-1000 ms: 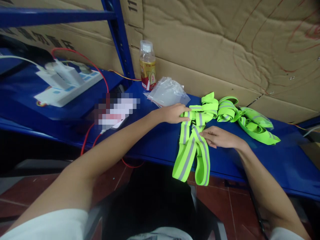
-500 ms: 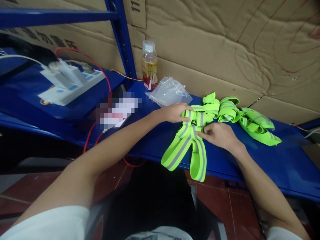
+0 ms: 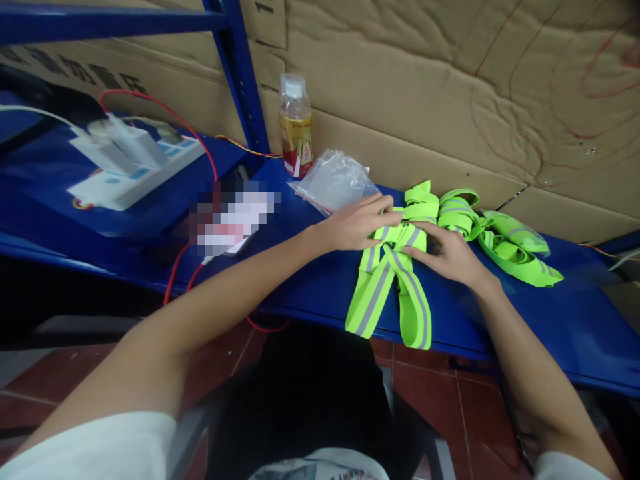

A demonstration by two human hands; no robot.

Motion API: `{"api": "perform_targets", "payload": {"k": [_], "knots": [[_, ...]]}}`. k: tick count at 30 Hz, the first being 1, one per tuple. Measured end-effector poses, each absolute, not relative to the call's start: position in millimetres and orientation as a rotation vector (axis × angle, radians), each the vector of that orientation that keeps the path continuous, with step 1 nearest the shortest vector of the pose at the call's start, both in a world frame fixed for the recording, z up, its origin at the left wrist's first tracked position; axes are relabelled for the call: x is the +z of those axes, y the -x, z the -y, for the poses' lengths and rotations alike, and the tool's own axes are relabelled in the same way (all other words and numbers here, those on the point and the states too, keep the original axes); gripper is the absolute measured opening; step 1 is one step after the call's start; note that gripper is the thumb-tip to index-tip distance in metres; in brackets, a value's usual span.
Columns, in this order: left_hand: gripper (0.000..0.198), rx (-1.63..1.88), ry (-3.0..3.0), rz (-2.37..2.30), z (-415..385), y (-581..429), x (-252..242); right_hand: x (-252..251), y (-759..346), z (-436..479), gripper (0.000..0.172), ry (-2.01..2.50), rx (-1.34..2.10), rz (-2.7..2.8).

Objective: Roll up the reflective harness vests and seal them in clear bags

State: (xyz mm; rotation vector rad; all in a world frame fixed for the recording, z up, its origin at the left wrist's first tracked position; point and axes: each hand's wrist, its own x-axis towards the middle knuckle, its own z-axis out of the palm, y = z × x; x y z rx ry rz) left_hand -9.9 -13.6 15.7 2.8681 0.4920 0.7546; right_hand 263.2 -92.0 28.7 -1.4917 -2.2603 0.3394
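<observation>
A neon-yellow reflective strap (image 3: 373, 300) with grey stripes is gathered between my hands, and its two loops hang toward the shelf's front edge. My left hand (image 3: 357, 223) grips the upper left of the gathered part, its fingers bent over the folds. From the other side, my right hand (image 3: 453, 257) has thumb and index finger closed on the right edge of the same strap. Some of the folds are hidden under my fingers. Just behind lies a rolled strap (image 3: 421, 200), with another coiled strap (image 3: 457, 215) to its right.
Farther right lies a strap bundle (image 3: 520, 253), partly in clear plastic. Clear plastic bags (image 3: 335, 180) and a bottle (image 3: 297, 130) stand behind my left hand. A phone-like item (image 3: 235, 223), partly blurred out, and a white power strip (image 3: 135, 177) with cables are at left on the blue shelf (image 3: 310, 287).
The gathered strap has shifted right, its loops now lying farther right and slightly higher. My left hand has moved right over the folds; my right hand's fingers have spread upward along the strap.
</observation>
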Motion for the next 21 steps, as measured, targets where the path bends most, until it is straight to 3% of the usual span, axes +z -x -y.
{"api": "perform_targets", "payload": {"k": [3, 6, 14, 18, 21], "knots": [[0.025, 0.732, -2.909, -0.471, 18.9, 7.1, 17.5, 22.1, -268.3, 85.9, 0.042, 1.431, 0.521, 2.191], [0.032, 0.73, -2.839, -0.455, 17.3, 7.6, 14.7, 19.1, -268.0, 84.6, 0.027, 1.415, 0.419, 2.202], [0.048, 0.619, -2.562, -0.449, 12.5, 15.3, 9.5, 21.0, -260.6, 91.8, 0.021, 1.504, 0.251, 2.282], [0.036, 0.635, -2.66, -0.516, 11.0, 16.7, 13.0, 23.0, -257.2, 95.7, 0.021, 1.464, 0.198, 2.325], [0.034, 0.583, -2.65, -0.491, 6.5, 18.0, 12.7, 27.3, -259.8, 95.4, 0.031, 1.404, 0.399, 2.281]]}}
